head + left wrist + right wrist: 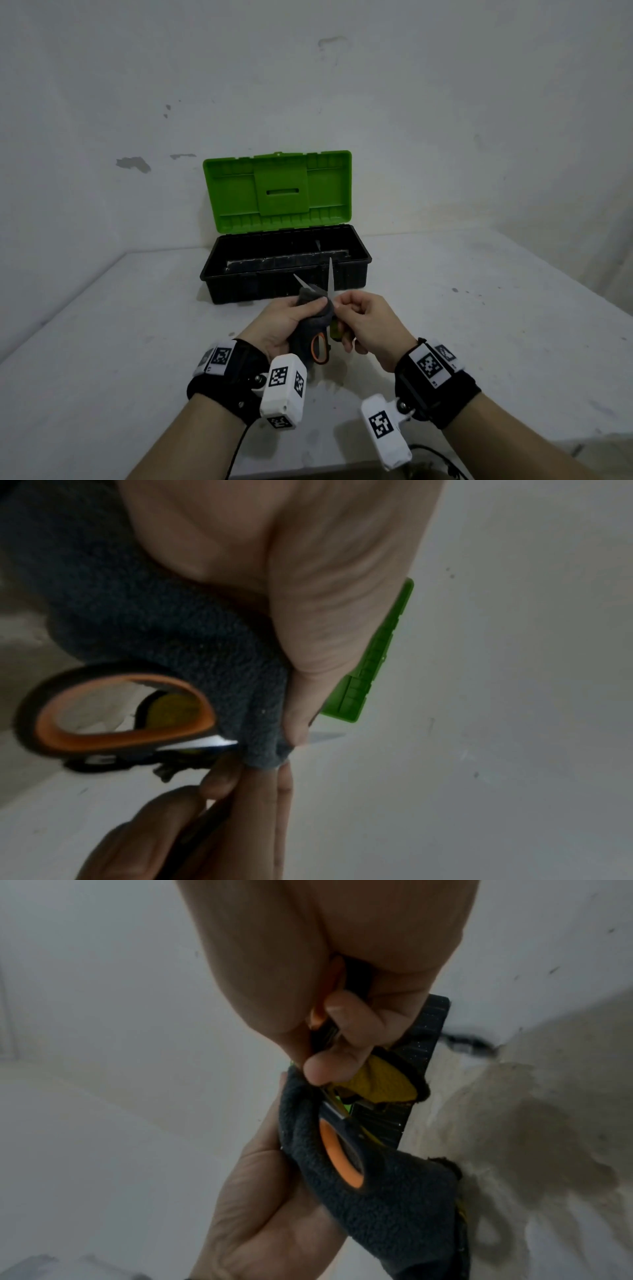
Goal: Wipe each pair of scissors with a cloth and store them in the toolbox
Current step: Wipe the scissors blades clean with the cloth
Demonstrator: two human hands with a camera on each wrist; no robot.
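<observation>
left hand (291, 320) grips the cloth (310, 329) round the open scissors (325, 291); right hand (368, 323) grips a handle, above the desk (102, 342) before the toolbox (284, 270). wipe away from the edges, toward the tips.

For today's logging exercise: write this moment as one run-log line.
step: wiping | left hand: cloth around blade | right hand: scissors, blades apart | toolbox: open
</observation>
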